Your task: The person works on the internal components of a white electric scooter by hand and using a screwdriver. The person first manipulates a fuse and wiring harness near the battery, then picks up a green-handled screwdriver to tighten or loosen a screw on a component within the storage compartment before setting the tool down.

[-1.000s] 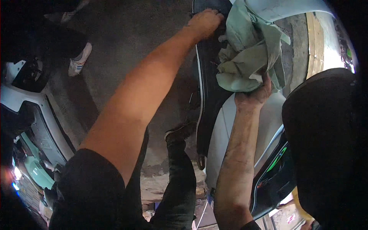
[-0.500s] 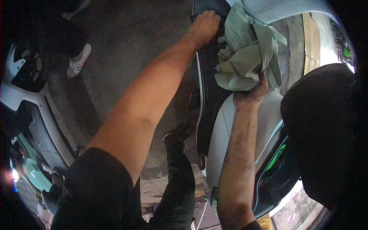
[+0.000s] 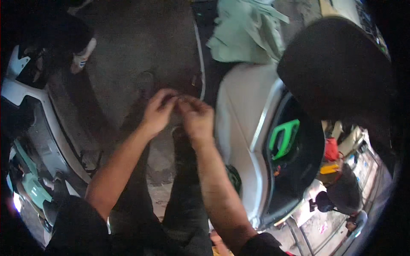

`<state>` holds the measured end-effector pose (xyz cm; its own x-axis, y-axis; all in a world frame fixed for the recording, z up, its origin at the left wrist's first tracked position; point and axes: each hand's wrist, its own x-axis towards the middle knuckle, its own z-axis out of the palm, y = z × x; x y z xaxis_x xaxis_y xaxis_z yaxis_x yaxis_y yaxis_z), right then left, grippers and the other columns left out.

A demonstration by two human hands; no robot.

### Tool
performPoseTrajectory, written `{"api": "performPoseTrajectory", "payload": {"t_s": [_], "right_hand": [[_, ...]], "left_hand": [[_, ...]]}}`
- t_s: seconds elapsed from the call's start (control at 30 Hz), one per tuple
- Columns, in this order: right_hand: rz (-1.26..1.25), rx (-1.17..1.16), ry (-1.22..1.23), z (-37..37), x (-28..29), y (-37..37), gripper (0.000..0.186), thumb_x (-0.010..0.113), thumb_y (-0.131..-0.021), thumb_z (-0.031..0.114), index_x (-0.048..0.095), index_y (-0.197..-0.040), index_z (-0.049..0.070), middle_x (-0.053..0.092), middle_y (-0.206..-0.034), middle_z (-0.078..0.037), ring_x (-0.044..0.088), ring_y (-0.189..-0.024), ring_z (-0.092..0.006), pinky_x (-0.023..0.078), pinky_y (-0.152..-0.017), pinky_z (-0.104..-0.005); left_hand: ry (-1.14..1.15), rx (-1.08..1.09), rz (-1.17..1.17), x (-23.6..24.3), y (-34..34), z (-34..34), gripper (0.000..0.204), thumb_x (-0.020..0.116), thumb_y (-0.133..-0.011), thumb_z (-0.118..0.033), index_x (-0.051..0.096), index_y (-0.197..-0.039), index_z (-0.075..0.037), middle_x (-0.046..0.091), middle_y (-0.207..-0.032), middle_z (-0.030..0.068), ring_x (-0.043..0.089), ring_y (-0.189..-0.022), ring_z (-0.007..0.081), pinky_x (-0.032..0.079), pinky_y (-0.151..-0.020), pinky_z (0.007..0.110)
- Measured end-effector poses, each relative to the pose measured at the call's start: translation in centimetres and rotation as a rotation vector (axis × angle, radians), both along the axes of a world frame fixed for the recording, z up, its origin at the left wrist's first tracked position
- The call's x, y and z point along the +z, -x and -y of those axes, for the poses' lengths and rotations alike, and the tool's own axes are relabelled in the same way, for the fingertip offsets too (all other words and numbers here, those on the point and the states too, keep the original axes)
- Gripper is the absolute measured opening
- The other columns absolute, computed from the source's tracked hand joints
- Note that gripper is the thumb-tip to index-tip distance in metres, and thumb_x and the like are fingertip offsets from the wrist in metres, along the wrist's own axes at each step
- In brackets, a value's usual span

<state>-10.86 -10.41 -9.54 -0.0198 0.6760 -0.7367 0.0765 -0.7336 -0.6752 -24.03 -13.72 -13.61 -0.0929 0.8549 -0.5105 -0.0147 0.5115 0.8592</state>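
In front of my body, over the floor, my two hands meet with their fingertips close together. My left hand (image 3: 157, 113) has its thumb and fingers pinched. My right hand (image 3: 197, 118) is closed as well, its fingers touching or nearly touching the left ones. Blur and the fingers hide whatever lies between them. Just right of my hands is the pale body panel (image 3: 239, 102) of a scooter. Farther off, a crumpled pale green cloth (image 3: 243, 36) drapes over the scooter's dark footboard area, apart from both hands.
The scooter's raised dark seat (image 3: 333, 72) stands at the right, above an open dark compartment (image 3: 294, 179) with a bright green part (image 3: 284, 138). Another scooter (image 3: 47, 123) is at the left. A person's shoe (image 3: 83, 55) shows at upper left.
My right hand has let go of the pale green cloth. My left hand has left the scooter's far dark part. Both have drawn back and come together, and the view has shifted right.
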Motion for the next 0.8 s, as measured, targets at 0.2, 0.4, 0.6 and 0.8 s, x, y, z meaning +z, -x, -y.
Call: {"api": "performPoseTrajectory", "payload": {"t_s": [0.2, 0.4, 0.6, 0.8], "right_hand": [[-0.013, 0.101, 0.124, 3.7, 8.9, -0.8, 0.025, 0.067, -0.092, 0.012, 0.07, -0.108, -0.007, 0.071, -0.088, -0.011, 0.065, -0.084, -0.0139, 0.051, -0.074, -0.0263], [0.251, 0.131, -0.502, 2.4, 18.0, -5.5, 0.02, 0.071, -0.089, 0.014, 0.073, -0.103, -0.001, 0.067, -0.082, -0.009, 0.063, -0.072, -0.0122, 0.05, -0.065, -0.0259], [0.137, -0.166, -0.645, 4.4, 26.6, -15.0, 0.016, 0.075, -0.084, 0.009, 0.069, -0.094, -0.002, 0.069, -0.087, -0.012, 0.068, -0.073, -0.0183, 0.053, -0.067, -0.028], [0.503, -0.293, -0.511, 15.5, 29.1, -27.6, 0.014, 0.078, -0.082, 0.008, 0.07, -0.09, -0.001, 0.07, -0.084, -0.012, 0.067, -0.072, -0.0178, 0.053, -0.066, -0.0277]], "left_hand": [[0.156, -0.107, 0.086, 9.3, 1.3, 4.9, 0.019, 0.059, -0.095, -0.011, 0.059, -0.111, -0.001, 0.062, -0.103, 0.0084, 0.059, -0.097, 0.0169, 0.048, -0.088, 0.033], [-0.232, -0.227, 0.105, 18.3, -3.6, -0.2, 0.012, 0.051, -0.09, 0.002, 0.054, -0.101, -0.002, 0.058, -0.102, 0.0069, 0.054, -0.098, 0.0138, 0.045, -0.086, 0.03], [-0.108, -0.263, 0.496, 25.3, -10.5, -4.1, 0.016, 0.049, -0.092, -0.004, 0.056, -0.106, -0.004, 0.059, -0.096, 0.0084, 0.057, -0.088, 0.015, 0.047, -0.077, 0.031], [0.011, -0.654, 0.11, 27.7, -22.5, -6.0, 0.022, 0.06, -0.095, -0.019, 0.068, -0.096, 0.001, 0.063, -0.077, 0.0025, 0.058, -0.074, 0.0115, 0.046, -0.069, 0.027]]}}
